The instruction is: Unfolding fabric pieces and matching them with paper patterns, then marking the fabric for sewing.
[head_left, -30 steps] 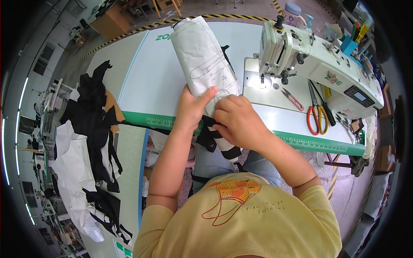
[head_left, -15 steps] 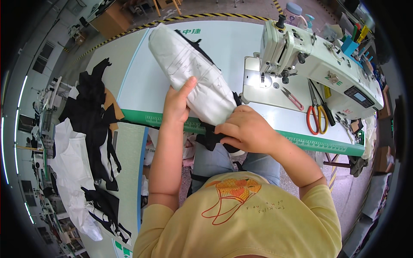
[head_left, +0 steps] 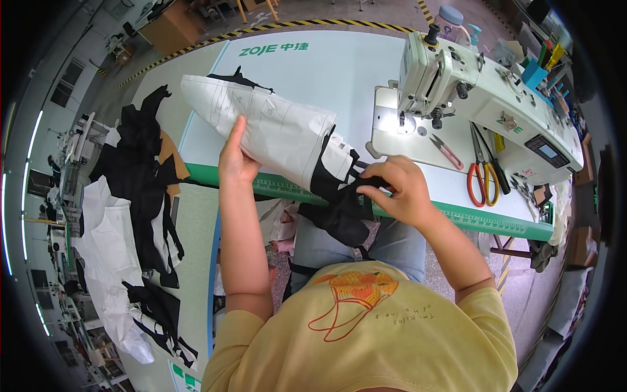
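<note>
A long white sewn piece (head_left: 281,127), paper-like and marked with faint lines, slants above the front edge of the sewing table. My left hand (head_left: 239,153) is closed on its near edge, thumb on top and fingers beneath. Black fabric (head_left: 343,219) runs from the piece's right end and hangs over the table edge toward my lap. At that end, my right hand (head_left: 401,186) pinches the black fabric between thumb and fingers. More black fabric shows along the far edge of the white piece.
A white sewing machine (head_left: 483,91) with its lamp lit stands at right. Thread snips (head_left: 447,151), scissors (head_left: 482,179) and a black-handled tool (head_left: 499,171) lie near it. Black cut pieces (head_left: 134,157) and white ones (head_left: 108,248) are heaped on the left table.
The white piece has swung flatter, its far end going left and nearer. My left hand moved left. My right hand shifted slightly right, and more black fabric shows at the right end.
</note>
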Demonstrator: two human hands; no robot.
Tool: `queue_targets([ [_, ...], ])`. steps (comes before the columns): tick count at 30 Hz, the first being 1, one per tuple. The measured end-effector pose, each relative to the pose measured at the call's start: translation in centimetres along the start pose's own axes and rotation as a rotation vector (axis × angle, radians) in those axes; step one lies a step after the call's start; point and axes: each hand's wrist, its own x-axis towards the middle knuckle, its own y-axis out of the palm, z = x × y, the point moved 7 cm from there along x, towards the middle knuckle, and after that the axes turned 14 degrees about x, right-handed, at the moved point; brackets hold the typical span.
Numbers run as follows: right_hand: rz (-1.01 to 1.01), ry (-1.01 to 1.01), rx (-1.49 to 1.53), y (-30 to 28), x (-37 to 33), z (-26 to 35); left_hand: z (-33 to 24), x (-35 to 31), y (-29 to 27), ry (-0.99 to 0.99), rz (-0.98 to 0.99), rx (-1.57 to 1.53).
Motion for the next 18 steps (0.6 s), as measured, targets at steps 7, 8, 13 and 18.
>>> queue_targets([
  [7,-0.165,0.551,0.585,-0.5,-2.1,-4.4,-2.0,0.8,-3.6,0.216,-0.141,-0.030],
  [8,-0.181,0.657,0.683,-0.6,-2.9,-4.8,-2.5,0.8,-3.9,0.296,-0.138,-0.024],
  [13,-0.198,0.879,0.921,-2.2,-5.7,-4.3,-3.8,-0.9,-1.9,0.504,-0.160,0.149],
  [18,-0.183,0.747,1.189,-4.3,-6.5,-1.7,-3.4,-0.8,-0.6,0.473,-0.055,0.196],
])
